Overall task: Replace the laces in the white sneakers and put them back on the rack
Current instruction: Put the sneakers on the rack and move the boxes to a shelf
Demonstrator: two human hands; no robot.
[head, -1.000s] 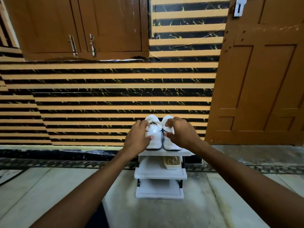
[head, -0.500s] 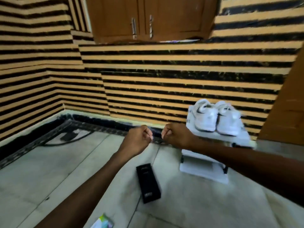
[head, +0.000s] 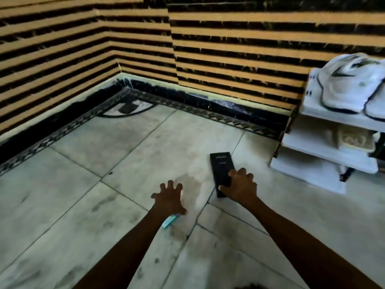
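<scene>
Nearest, our left hand [head: 169, 198] splays wide, holding nothing; at one o'clock our right hand [head: 239, 187] curls round a flat black rectangular box [head: 221, 163]. Farther, at two o'clock, white sneakers [head: 350, 88] sit atop the white tiered rack [head: 320, 152].

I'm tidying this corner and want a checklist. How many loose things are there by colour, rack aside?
White: 2 sneakers
Black: 1 box
Teal: 1 packet
Beige: 1 item on the middle shelf
Dark, blurred: 1 thing in the floor corner
Total: 6
</scene>
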